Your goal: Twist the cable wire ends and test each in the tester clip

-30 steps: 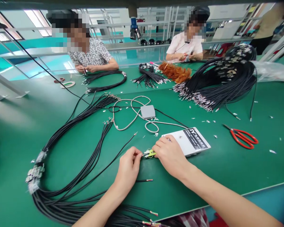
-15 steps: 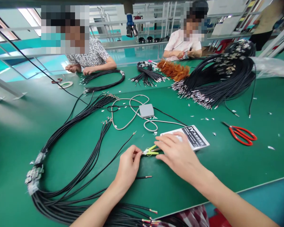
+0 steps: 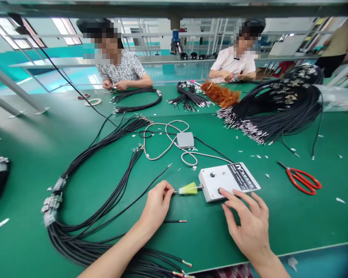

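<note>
My left hand (image 3: pixel 156 200) is closed in a pinch on the end of a black cable, whose thin wire tip (image 3: pixel 176 192) reaches the clip; most of that cable is hidden behind the hand. The yellow-green clip (image 3: pixel 191 188) sits on the shaft of a small grey machine box (image 3: pixel 204 181) and looks smeared into a cone, as if spinning. My right hand (image 3: pixel 248 222) is open with fingers spread, its index fingertip at the round button (image 3: pixel 219 190) on the box's top. A black knob (image 3: pixel 212 174) is behind that button.
Bundled black cables (image 3: pixel 95 152) curve along the left, tied with plastic. Red-handled scissors (image 3: pixel 304 180) lie at right. A grey pedal-like box (image 3: pixel 185 140) with looped cord is behind the machine. More cables (image 3: pixel 275 108) are piled back right. Two people work across the table.
My right hand has moved from beside the clip to the button on the box, uncovering the box. The clip's open yellow-green arms have become a blurred cone. My left hand keeps its pinch.
</note>
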Tool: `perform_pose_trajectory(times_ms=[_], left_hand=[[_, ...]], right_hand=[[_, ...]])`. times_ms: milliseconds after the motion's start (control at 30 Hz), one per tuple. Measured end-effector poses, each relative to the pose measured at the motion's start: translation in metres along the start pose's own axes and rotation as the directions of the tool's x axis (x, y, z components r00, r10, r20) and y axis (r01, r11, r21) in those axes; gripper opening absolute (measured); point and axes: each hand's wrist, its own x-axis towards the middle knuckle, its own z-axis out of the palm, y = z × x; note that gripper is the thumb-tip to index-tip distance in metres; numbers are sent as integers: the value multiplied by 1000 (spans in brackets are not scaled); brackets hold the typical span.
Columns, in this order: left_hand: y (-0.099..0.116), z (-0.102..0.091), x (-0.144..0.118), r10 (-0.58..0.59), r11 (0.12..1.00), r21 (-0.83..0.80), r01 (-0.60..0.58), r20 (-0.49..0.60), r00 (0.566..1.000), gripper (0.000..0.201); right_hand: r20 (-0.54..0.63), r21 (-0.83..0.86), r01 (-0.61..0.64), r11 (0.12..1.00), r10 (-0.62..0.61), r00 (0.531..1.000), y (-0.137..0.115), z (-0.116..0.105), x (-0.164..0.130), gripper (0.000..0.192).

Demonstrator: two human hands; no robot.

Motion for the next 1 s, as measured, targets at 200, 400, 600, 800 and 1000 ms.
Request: perform_pose_trajectory(times_ms=[200,400,600,800,1000], left_hand=[[-6,-20,-2,9,1000,18,-8,-51,999,13],[-17,-40,-3,45,983,181,-13,-174,984,31],[-10,-76,10,5,975,217,49,-242,970,14],[-4,-161,39,-100,991,17,134,-569,816,19],[-37,-155,47,-210,961,15,277,-614,761,39]], right_hand=[[-20,118,18,993,-16,1000,-21,0,-10,14],[382,360,-144,922,-5,924,-77,22,-22,22],[474,407,-143,902,-75,877,-83,32,-25,21],[473,446,-132,885,-108,874,-79,36,-32,23],[485,515,-223,828,-67,872,-77,32,-32,17]])
